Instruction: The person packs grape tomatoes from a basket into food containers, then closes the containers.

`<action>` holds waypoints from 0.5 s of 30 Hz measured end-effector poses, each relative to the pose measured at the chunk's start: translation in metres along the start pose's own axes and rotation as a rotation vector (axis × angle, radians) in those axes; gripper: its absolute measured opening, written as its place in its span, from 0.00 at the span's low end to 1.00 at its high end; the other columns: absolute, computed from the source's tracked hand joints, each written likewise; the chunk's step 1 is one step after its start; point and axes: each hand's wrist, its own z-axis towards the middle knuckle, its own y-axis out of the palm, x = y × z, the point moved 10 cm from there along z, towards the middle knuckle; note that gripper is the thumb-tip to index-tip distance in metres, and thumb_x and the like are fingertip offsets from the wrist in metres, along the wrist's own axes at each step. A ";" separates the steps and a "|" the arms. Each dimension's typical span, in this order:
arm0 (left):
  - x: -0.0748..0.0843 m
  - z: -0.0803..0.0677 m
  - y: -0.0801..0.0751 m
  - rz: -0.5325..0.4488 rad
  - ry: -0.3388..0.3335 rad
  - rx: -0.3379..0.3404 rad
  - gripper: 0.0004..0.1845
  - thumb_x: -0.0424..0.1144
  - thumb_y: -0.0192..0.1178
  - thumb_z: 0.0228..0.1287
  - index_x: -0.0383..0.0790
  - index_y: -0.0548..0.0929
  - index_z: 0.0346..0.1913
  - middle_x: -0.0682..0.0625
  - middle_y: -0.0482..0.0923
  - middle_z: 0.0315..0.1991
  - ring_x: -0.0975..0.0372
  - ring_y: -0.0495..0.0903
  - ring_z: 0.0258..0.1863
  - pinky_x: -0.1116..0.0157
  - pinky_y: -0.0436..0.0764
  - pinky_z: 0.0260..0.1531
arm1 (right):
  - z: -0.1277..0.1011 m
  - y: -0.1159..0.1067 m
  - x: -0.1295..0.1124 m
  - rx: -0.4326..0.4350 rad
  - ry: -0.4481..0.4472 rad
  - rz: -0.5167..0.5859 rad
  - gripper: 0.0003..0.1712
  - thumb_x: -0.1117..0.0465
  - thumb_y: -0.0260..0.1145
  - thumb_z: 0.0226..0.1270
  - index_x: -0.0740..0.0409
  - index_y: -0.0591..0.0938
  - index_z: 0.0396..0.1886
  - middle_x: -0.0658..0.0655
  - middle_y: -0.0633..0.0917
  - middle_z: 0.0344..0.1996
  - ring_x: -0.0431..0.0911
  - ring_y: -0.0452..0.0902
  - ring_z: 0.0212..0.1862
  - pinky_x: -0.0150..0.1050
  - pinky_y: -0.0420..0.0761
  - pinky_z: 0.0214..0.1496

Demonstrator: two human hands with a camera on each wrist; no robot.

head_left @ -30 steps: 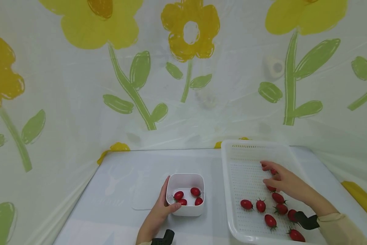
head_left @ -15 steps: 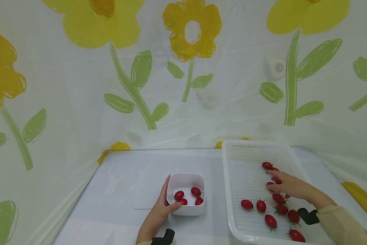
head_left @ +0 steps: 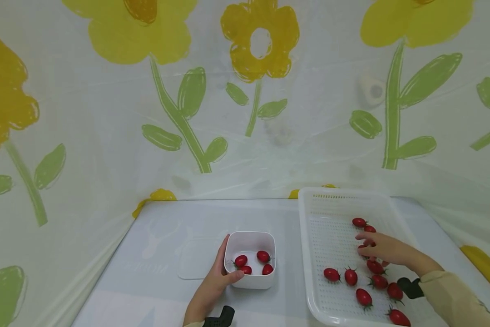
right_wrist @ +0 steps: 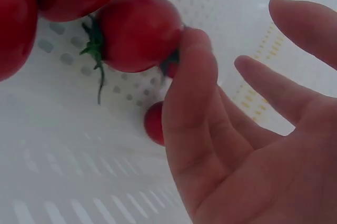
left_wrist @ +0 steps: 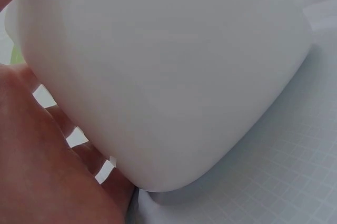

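My left hand (head_left: 214, 280) grips a small white square box (head_left: 254, 282), thumb over its near rim and fingers along its left side. Inside lie several cherry tomatoes (head_left: 263, 256). In the left wrist view, the box's smooth wall (left_wrist: 174, 76) fills most of the picture. My right hand (head_left: 392, 250) hovers within a white perforated basket (head_left: 304, 254), fingers apart over several cherry tomatoes. In the right wrist view its fingers are loosely bent beside a cherry tomato (right_wrist: 139, 31) with a green stem, and the hand (right_wrist: 263, 155) holds nothing visible. It partly hides some tomatoes.
More cherry tomatoes (head_left: 364, 298) are scattered over the basket's near half, with a few farther back. A pale flat square (head_left: 192, 261) lies left of the box on the white table (head_left: 146, 254). A flower-printed sheet (head_left: 310, 150) hangs behind.
My right hand has drawn back slightly toward me and right, uncovering the farthest tomato. The left hand keeps its hold on the box. The whole head view has shifted a little.
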 end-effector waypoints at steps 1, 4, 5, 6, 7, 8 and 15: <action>0.000 0.000 0.000 -0.001 -0.002 0.000 0.43 0.44 0.60 0.55 0.72 0.43 0.66 0.58 0.43 0.68 0.55 0.44 0.66 0.43 0.48 0.59 | 0.001 0.001 0.001 -0.002 0.001 -0.003 0.32 0.53 0.62 0.57 0.67 0.68 0.56 0.60 0.76 0.39 0.47 0.72 0.33 0.41 0.77 0.28; 0.000 0.000 0.001 0.006 -0.005 0.002 0.43 0.44 0.60 0.55 0.72 0.43 0.66 0.58 0.43 0.68 0.55 0.44 0.66 0.42 0.48 0.58 | 0.003 0.004 0.003 -0.019 -0.001 -0.009 0.31 0.53 0.62 0.57 0.66 0.69 0.56 0.58 0.77 0.38 0.47 0.72 0.32 0.40 0.76 0.28; 0.000 0.000 0.002 -0.004 0.000 -0.004 0.43 0.44 0.60 0.55 0.72 0.43 0.66 0.58 0.43 0.68 0.55 0.44 0.66 0.42 0.48 0.59 | 0.003 0.005 0.003 -0.027 -0.002 -0.009 0.30 0.53 0.62 0.57 0.66 0.69 0.56 0.58 0.77 0.37 0.47 0.72 0.32 0.40 0.76 0.28; 0.000 0.000 0.002 -0.013 0.004 -0.009 0.44 0.43 0.60 0.55 0.72 0.43 0.66 0.58 0.43 0.68 0.55 0.45 0.66 0.43 0.48 0.59 | 0.003 0.006 0.004 -0.034 -0.004 -0.012 0.30 0.53 0.62 0.57 0.66 0.69 0.56 0.58 0.77 0.37 0.47 0.72 0.32 0.40 0.75 0.27; 0.000 0.001 0.003 -0.025 0.009 -0.014 0.44 0.42 0.60 0.55 0.72 0.43 0.66 0.58 0.44 0.68 0.56 0.45 0.66 0.44 0.48 0.60 | 0.003 0.007 0.003 -0.039 -0.009 -0.016 0.30 0.53 0.62 0.57 0.67 0.69 0.56 0.58 0.77 0.36 0.47 0.72 0.32 0.40 0.75 0.27; 0.000 0.001 0.003 -0.033 0.012 -0.018 0.44 0.42 0.60 0.55 0.72 0.43 0.66 0.58 0.44 0.68 0.56 0.45 0.65 0.45 0.49 0.60 | 0.003 0.008 0.004 -0.041 -0.007 -0.020 0.30 0.53 0.62 0.57 0.67 0.69 0.56 0.57 0.77 0.36 0.47 0.72 0.32 0.40 0.75 0.27; -0.001 0.001 0.002 -0.042 0.016 -0.025 0.44 0.41 0.60 0.55 0.71 0.43 0.66 0.57 0.44 0.67 0.56 0.47 0.65 0.47 0.52 0.60 | 0.008 0.011 0.002 -0.028 -0.034 -0.024 0.27 0.56 0.64 0.54 0.65 0.73 0.53 0.60 0.77 0.40 0.47 0.75 0.33 0.41 0.77 0.32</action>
